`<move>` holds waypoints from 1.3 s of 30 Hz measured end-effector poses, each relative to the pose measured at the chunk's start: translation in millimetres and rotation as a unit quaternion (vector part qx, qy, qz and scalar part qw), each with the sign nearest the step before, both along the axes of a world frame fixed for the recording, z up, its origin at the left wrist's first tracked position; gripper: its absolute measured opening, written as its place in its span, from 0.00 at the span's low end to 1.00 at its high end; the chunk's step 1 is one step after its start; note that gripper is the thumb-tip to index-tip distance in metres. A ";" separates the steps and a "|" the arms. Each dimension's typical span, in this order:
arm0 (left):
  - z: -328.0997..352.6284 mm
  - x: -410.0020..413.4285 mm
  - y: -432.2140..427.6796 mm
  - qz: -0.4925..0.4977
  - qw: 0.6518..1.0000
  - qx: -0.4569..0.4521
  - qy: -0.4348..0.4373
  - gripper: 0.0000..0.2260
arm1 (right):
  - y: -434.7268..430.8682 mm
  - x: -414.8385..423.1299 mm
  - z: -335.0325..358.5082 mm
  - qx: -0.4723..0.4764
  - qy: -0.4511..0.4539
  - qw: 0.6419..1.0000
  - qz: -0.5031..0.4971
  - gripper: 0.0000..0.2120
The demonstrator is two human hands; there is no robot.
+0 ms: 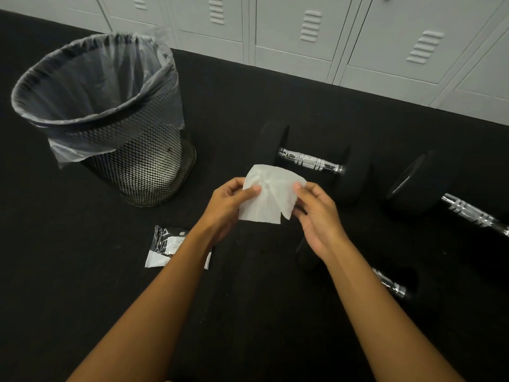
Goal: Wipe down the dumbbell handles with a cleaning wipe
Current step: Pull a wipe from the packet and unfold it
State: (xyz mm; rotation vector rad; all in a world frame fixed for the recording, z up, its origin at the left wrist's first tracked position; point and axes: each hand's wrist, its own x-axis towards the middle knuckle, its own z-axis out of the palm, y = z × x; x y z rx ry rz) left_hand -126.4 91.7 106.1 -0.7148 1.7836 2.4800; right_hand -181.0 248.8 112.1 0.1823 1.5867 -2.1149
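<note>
A white cleaning wipe (265, 195) is spread between both hands above the black floor. My left hand (227, 205) pinches its left edge and my right hand (316, 213) pinches its right edge. Just beyond the wipe lies a black dumbbell with a chrome handle (309, 161). A second dumbbell's chrome handle (473, 213) shows at the right edge. A third chrome handle (389, 283) lies under my right forearm, partly hidden.
A black mesh waste bin (143, 158) with a clear plastic liner stands at the left. A torn black and white wipe packet (168, 246) lies on the floor under my left forearm. Grey lockers (303, 37) line the far side.
</note>
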 end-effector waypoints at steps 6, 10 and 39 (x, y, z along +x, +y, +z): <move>-0.1 0.9 2.8 -0.021 0.998 -0.052 0.009 0.09 | 6.0 -5.1 -0.4 -0.019 0.016 0.998 -0.065 0.04; 0.9 -1.6 4.0 -0.037 0.993 -0.110 -0.021 0.03 | 11.4 -11.8 3.8 -0.017 0.031 0.998 -0.057 0.05; 3.2 -12.5 9.1 -0.028 0.968 -0.242 -0.051 0.10 | 16.0 -11.1 16.8 -0.036 0.137 0.990 -0.029 0.10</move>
